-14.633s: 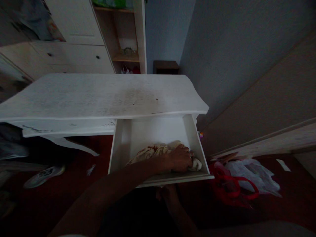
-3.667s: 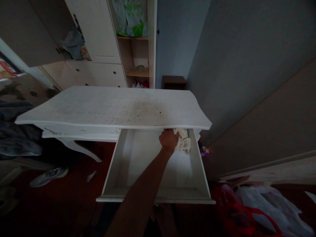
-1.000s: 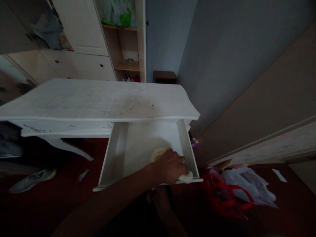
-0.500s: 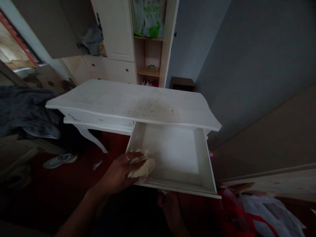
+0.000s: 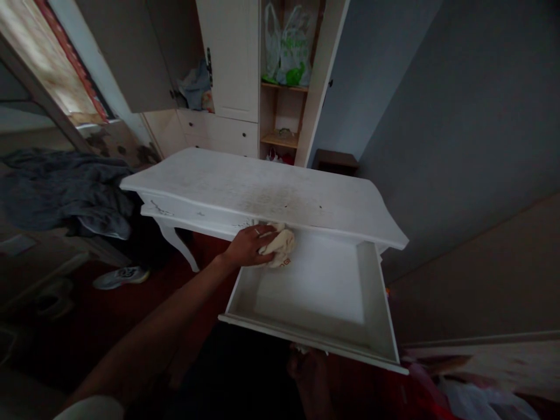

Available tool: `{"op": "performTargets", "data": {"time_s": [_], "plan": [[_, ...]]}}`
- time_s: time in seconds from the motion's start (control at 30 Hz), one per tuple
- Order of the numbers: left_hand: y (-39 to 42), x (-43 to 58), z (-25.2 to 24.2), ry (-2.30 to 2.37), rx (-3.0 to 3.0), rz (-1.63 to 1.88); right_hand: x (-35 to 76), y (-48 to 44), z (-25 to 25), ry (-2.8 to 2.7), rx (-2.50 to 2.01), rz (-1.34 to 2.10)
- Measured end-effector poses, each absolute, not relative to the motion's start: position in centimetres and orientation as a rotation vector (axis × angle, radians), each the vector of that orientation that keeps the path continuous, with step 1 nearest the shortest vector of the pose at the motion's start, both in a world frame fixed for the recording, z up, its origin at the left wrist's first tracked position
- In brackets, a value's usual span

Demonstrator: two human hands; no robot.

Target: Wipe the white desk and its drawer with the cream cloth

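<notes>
A pale cream cloth (image 5: pixel 282 244) with reddish lettering is gripped in my left hand (image 5: pixel 252 245), its fingers closed over it. That hand is over the left side wall of the pulled-out drawer (image 5: pixel 312 335), close to the tabletop's front edge. The drawer's white floor is bare where it shows. Below the drawer front, my right hand (image 5: pixel 308 370) is closed in shadow. Something whitish shows at its fingertips, too dark to identify. The white desk (image 5: pixel 210 175) has a dark smudged patch on its top.
Behind the desk stands a white wardrobe (image 5: pixel 236 64) with plastic bags (image 5: pixel 293 55) on a shelf. Dark grey clothing (image 5: pixel 65 186) is heaped at the left. A shoe (image 5: pixel 120 277) lies on the red floor. More bags (image 5: pixel 476 399) sit at the lower right.
My left hand has slid the cloth from the drawer's front left corner back along its left side to the desktop edge. The view has shifted a little; my right hand stays below the drawer front.
</notes>
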State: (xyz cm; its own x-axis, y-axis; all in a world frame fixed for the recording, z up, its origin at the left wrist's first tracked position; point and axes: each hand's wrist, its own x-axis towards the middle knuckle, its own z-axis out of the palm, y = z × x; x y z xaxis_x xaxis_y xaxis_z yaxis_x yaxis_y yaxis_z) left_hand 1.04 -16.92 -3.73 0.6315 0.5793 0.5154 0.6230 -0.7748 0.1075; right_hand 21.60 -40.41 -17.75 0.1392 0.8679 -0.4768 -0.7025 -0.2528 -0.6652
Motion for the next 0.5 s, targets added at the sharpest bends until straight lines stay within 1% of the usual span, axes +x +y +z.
{"op": "performTargets", "data": {"time_s": [0.17, 0.33, 0.4, 0.5], "plan": [[-14.1, 2.1, -1.7, -1.065, -2.68, -1.067, 21.8, -40.1, -18.6, -0.169, -1.047, 1.51], [-12.5, 2.0, 3.6, -1.161, -2.443, -1.462, 22.3, -40.0, -19.9, -0.166, -1.03, 1.564], [-11.1, 2.0, 6.1, -1.253, -2.278, -1.535, 22.5, -40.1, -20.6, -0.177, -1.03, 1.574], [-8.3, 2.4, 8.3, -1.392, -2.106, -1.526, 22.8, -40.0, -21.6, -0.228, -1.018, 1.6]]}}
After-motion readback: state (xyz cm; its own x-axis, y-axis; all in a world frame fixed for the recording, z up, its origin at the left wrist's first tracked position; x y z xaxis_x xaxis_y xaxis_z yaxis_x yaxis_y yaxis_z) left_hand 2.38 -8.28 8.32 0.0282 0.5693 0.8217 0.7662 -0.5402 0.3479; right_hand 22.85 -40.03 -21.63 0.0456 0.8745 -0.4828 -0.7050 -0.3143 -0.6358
